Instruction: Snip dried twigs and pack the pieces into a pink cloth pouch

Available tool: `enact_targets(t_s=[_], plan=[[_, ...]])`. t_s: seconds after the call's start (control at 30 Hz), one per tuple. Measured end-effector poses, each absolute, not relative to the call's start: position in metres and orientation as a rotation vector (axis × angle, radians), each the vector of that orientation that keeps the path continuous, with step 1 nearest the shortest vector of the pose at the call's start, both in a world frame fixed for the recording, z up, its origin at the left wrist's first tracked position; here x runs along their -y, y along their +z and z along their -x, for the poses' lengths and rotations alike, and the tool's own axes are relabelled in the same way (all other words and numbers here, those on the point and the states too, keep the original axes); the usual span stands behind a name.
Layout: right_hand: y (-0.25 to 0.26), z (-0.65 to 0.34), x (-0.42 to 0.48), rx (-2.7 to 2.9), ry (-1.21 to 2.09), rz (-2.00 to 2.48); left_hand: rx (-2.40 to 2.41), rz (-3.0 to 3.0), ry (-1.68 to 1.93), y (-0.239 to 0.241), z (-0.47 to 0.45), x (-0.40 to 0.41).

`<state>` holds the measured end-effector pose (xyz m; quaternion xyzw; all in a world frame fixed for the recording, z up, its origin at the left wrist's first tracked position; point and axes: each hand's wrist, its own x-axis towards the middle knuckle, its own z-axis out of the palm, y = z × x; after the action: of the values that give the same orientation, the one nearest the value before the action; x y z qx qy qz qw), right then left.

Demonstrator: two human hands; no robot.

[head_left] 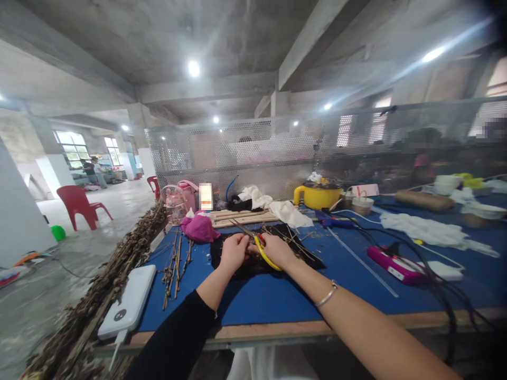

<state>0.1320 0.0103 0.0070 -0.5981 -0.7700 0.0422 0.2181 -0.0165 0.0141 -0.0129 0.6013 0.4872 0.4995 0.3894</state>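
Note:
My right hand (277, 251) is closed around a pair of scissors (269, 258) with yellow and red handles, the dark blades pointing up and to the left. Close beside it, my left hand (234, 250) has its fingers pinched together near the blades; what they hold is hidden. Both hands are over a black cloth (291, 266) strewn with thin twig pieces. To the left, several dry twigs (176, 266) lie on the blue tabletop (269, 303).
A purple bundle (199, 227) and pale sticks (241, 217) lie behind my hands. Rightward are a yellow pot (320, 195), a blue glue gun (335, 220), a magenta power strip (394, 265) and cables. A white power bank (129, 301) and stacked dry stems (106, 279) are on the left.

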Motion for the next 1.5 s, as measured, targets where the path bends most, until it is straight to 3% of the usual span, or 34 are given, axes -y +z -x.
enact_targets(t_s=[0.2, 1.5], plan=[[0.0042, -0.1341, -0.0129, 2.152, -0.019, 1.691, -1.239, -1.484, 1.313, -0.0066, 0.0155, -0.0105], [0.0044, -0.1318, -0.0102, 2.127, 0.167, 1.647, -1.170, -1.457, 1.291, -0.0059, 0.0111, -0.0055]])
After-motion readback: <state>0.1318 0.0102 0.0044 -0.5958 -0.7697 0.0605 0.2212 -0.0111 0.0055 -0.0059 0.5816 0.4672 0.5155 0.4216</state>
